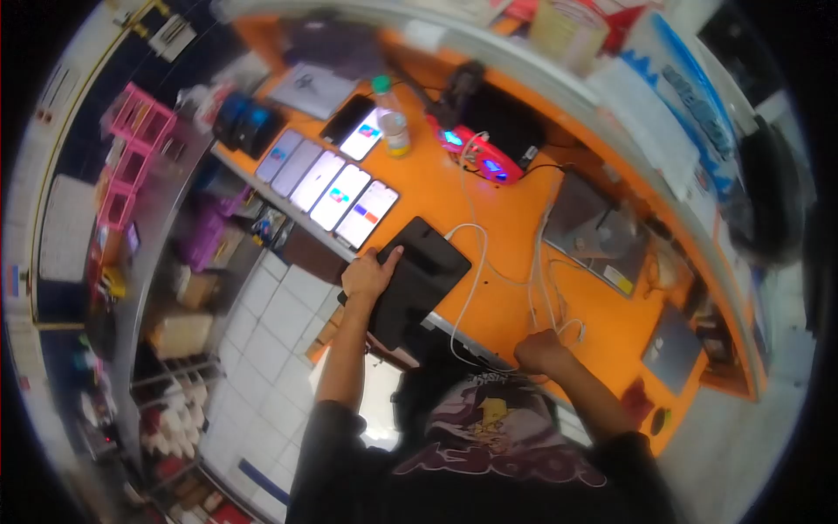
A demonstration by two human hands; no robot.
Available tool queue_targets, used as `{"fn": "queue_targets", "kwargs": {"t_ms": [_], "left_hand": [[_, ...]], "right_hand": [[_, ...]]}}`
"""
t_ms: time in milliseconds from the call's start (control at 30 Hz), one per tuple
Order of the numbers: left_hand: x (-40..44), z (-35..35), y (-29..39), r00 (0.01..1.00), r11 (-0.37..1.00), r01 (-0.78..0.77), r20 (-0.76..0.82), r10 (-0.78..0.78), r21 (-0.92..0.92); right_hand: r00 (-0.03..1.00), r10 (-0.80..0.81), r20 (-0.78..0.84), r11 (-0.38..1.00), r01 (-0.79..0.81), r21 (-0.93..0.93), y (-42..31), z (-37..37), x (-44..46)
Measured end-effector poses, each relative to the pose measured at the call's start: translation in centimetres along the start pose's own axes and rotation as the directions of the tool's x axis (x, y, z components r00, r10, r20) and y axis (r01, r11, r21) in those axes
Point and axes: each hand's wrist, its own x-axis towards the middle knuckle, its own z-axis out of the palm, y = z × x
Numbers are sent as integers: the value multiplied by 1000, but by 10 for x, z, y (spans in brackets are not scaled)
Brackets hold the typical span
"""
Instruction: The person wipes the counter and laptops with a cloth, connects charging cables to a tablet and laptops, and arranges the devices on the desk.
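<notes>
My left hand [367, 275] grips the left edge of a black tablet [423, 266], its thumb lying over the dark screen. The tablet sticks out past the front edge of the orange desk [506, 227]. A white cable [484, 249] is plugged in at the tablet's far edge and loops down toward my right hand [539, 354]. That hand is closed in a fist low over the desk, around the cable where it reaches the fingers. More white cable strands lie just beyond the fist.
Several lit phones [340, 197] lie in a row on the left, beside a green-capped bottle [393, 122]. Behind stands a red device with blue lights [476, 157]. Right of it are a dark laptop-like slab [594, 231] and a grey flat case [670, 349].
</notes>
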Motion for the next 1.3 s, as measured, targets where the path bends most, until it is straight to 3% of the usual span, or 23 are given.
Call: {"fn": "queue_targets", "kwargs": {"t_ms": [100, 167, 233, 267, 333, 500, 533, 567, 633, 700, 767, 800, 833, 867, 900, 967, 1000, 1067, 1133, 1200, 1267, 1300], "left_hand": [[25, 12, 16, 997, 999, -30, -75, 30, 12], [32, 16, 29, 991, 999, -32, -128, 30, -13], [39, 17, 42, 985, 997, 39, -163, -48, -59], [44, 21, 44, 987, 999, 10, -157, -17, -47], [51, 27, 48, 962, 993, 22, -267, -52, -116], [56, 20, 72, 947, 999, 3, -321, -16, -41], [58, 22, 73, 948, 999, -16, -318, 4, -36], [62, 26, 70, 927, 994, -91, -368, 65, -54], [69, 37, 67, 884, 981, -176, -451, 124, -76], [69, 45, 68, 849, 984, -177, -505, 153, 0], [70, 47, 67, 804, 981, -177, -563, 193, 83], [69, 48, 67, 766, 970, -175, -595, 242, 168], [69, 50, 69, 725, 952, -177, -622, 297, 248], [70, 52, 69, 715, 946, -206, -621, 321, 252], [71, 52, 68, 734, 952, -167, -612, 295, 258], [64, 50, 77, 784, 962, -119, -571, 243, 245], [56, 42, 81, 817, 968, -105, -535, 216, 230], [48, 40, 79, 729, 954, -244, -616, 299, 174], [21, 23, 99, 717, 950, -312, -655, 240, 6], [1, 25, 107, 586, 840, -526, -773, 244, -133], [-20, 28, 112, 484, 813, -582, -809, 335, -12], [-34, 31, 121, 492, 786, -618, -790, 367, -19]], "right_hand": [[999, 21, 39, 999, -23, 44, -3, -4, -8], [994, -14, -113, 996, 24, 89, -5, 0, -9], [986, 0, -164, 989, 24, 144, -7, 3, -1], [978, 0, -210, 985, 37, 169, -8, 5, 6], [965, 3, -263, 981, 49, 190, -10, 12, 28], [874, -42, -484, 964, 163, 212, -4, 9, 33], [643, 43, -765, 905, 299, 302, 2, 4, 22], [334, 173, -927, 834, 451, 318, 7, 0, 13], [63, 668, -742, 671, 381, 636, 23, -1, 4], [28, 936, -352, 275, 567, 776, 58, 8, 8], [-228, 852, -472, 521, 457, 720, 94, 8, 17], [-237, 855, -462, 518, 463, 720, 106, 3, 24], [-141, 878, -458, 422, 680, 600, 118, -2, 30], [-111, 885, -453, 366, 766, 528, 126, -1, 34], [-81, 891, -447, 302, 841, 449, 134, -1, 39], [58, 896, -441, 47, 974, 224, 142, -7, 50], [34, 909, -415, 62, 974, 218, 145, -9, 49], [109, 893, -437, 95, 904, 418, 147, -10, 47], [25, 901, -434, 173, 896, 410, 140, -3, 44], [-52, 905, -422, 246, 873, 421, 128, 19, 20], [37, 871, -490, 275, 789, 549, 109, 26, -31], [16, 893, -450, 274, 774, 571, 105, 43, -39]]}}
